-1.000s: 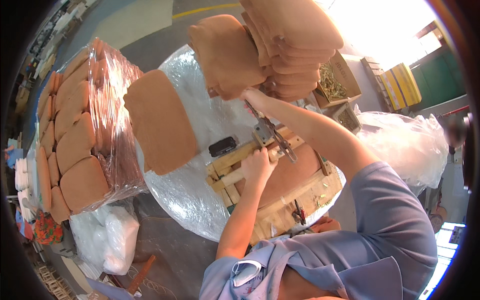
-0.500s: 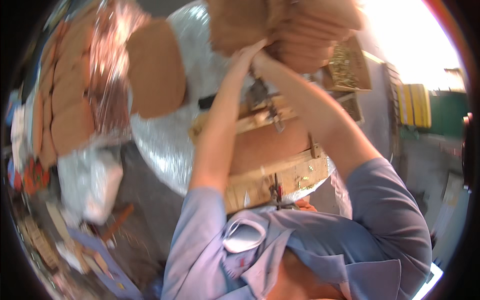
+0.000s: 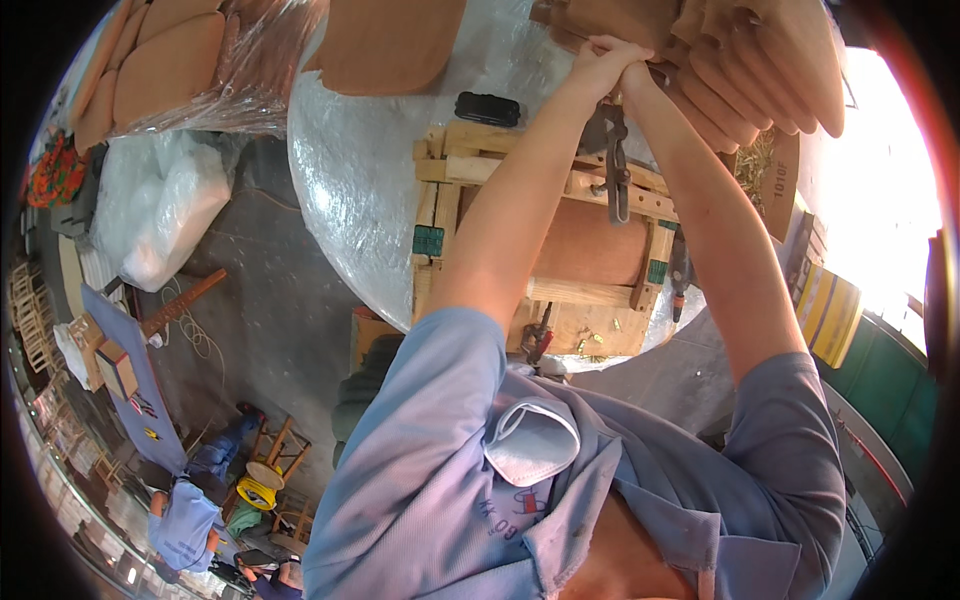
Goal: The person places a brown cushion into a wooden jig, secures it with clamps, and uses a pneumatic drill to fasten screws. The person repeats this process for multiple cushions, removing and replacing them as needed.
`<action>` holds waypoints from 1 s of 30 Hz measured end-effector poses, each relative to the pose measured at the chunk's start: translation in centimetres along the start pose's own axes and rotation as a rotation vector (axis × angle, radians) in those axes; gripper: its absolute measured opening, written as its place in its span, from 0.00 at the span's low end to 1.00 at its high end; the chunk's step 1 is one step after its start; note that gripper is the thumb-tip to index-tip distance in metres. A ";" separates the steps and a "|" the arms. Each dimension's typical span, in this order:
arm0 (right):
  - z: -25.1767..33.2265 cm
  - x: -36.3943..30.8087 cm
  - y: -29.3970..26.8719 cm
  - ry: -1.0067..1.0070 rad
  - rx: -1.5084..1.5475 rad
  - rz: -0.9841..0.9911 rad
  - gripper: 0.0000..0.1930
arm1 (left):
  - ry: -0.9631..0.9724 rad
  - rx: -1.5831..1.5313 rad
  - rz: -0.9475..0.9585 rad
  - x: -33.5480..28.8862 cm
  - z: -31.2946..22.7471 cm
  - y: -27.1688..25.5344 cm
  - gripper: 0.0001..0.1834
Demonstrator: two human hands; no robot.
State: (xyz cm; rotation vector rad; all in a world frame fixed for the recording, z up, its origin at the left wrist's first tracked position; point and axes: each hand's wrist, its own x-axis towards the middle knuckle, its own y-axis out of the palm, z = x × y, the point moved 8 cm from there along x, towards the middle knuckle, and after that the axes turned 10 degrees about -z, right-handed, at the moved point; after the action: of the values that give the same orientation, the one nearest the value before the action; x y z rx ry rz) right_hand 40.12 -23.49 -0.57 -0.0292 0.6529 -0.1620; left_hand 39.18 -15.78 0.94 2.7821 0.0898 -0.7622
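My left hand point(image 3: 604, 62) and my right hand point(image 3: 635, 80) are pressed together at the far side of a wooden frame jig point(image 3: 435, 200). Both look closed, the left one's fingers lying over the right. Right below them a metal toggle clamp point(image 3: 616, 170) stands on the jig, its upper end running up into my hands. What the left fingers grip is hidden. A brown panel point(image 3: 590, 245) lies inside the jig. Just beyond my hands is a stack of brown curved pads point(image 3: 745, 75).
The jig sits on a round table wrapped in clear plastic point(image 3: 340, 190). A black case point(image 3: 488, 108) and a brown seat pad point(image 3: 390, 45) lie there too. A cardboard box of brass-coloured fasteners point(image 3: 780, 185) is at right. Co-workers point(image 3: 185, 525) are at lower left.
My view has tilted, so the jig and table sit higher and more of the floor shows. My hands stay together above the clamp.
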 end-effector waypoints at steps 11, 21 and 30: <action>3.1 -0.1 -2.4 -0.471 -0.282 -0.485 0.24 | 0.563 1.186 -0.080 -13.5 1.6 -12.8 0.35; 5.4 -5.3 -1.9 -0.538 -0.172 -0.481 0.12 | 1.062 1.445 -0.156 -17.0 4.1 -13.9 0.34; 4.5 -4.2 -1.4 -0.524 0.061 -0.299 0.13 | 0.993 1.579 -0.071 -15.9 5.1 -14.0 0.32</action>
State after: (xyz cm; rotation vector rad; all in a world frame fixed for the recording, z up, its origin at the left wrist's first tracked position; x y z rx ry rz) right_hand 39.33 -24.32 5.65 -0.1071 0.1170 -0.4454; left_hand 21.18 -3.48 1.61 4.2146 -0.4174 1.2530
